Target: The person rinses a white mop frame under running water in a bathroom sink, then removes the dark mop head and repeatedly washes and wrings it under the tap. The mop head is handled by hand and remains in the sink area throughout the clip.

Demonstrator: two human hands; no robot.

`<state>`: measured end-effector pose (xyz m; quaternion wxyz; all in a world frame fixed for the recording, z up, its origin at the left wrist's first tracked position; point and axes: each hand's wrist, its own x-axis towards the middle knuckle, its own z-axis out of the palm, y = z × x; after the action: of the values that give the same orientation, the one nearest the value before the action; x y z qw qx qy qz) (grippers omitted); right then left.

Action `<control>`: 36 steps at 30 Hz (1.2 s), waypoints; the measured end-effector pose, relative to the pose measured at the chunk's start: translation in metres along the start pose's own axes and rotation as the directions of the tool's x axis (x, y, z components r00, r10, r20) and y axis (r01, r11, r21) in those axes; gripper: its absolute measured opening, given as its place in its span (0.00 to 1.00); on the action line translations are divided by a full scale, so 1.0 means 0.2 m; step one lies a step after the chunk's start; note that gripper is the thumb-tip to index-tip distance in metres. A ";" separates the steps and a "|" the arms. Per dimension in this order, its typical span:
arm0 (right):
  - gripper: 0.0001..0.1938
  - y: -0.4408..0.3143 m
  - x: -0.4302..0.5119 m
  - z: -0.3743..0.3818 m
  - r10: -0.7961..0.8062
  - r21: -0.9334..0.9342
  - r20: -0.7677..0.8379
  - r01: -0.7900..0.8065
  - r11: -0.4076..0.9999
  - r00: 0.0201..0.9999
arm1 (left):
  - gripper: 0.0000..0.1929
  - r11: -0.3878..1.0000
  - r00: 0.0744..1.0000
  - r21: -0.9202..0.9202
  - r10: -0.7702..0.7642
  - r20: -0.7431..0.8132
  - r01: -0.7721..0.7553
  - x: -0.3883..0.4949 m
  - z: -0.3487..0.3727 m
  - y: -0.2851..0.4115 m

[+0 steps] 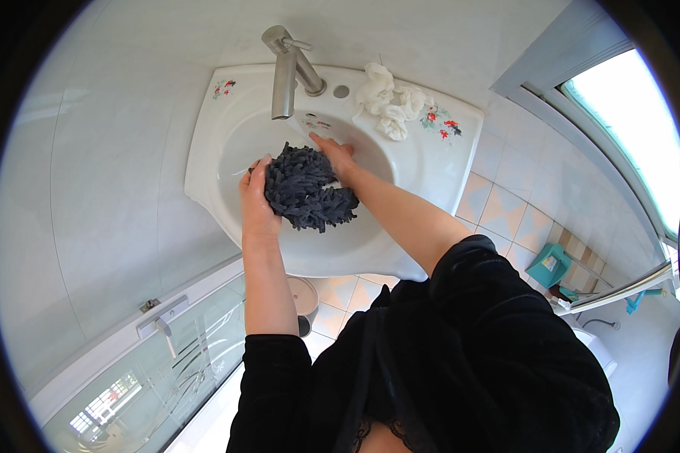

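Note:
A dark grey chenille mop head or cloth (300,187) with thick shaggy strands is held over the white ceramic washbasin (430,164). My left hand (259,201) grips its left side, thumb and fingers around the edge. On the other side my right hand (335,156) lies against the strands with its fingers stretched towards the back of the bowl. Above both hands is the spout of a brushed metal faucet (285,85). What looks like a clear stream of water runs from it towards my right fingertips. The shaggy piece hides the drain.
Crumpled white thin fabric (394,102) lies on the basin's back rim, right of the faucet. Below the basin stands a lidded bin (303,294). A glass door with a handle (167,337) is at lower left. A teal dustpan (548,266) stands on the tiled floor at right.

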<state>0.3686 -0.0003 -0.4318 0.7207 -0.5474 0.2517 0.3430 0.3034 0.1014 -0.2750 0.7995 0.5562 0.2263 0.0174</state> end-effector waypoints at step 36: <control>0.15 -0.08 -0.43 0.15 -0.858 -0.616 0.199 0.741 0.266 0.473 | 0.17 0.950 0.965 -0.166 -0.257 0.059 0.264 0.25 -0.11 -0.36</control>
<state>0.3252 0.0062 -0.3502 0.5386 -0.8306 -0.1291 -0.0575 0.3240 0.1062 -0.3635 0.8440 0.4502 0.2807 -0.0787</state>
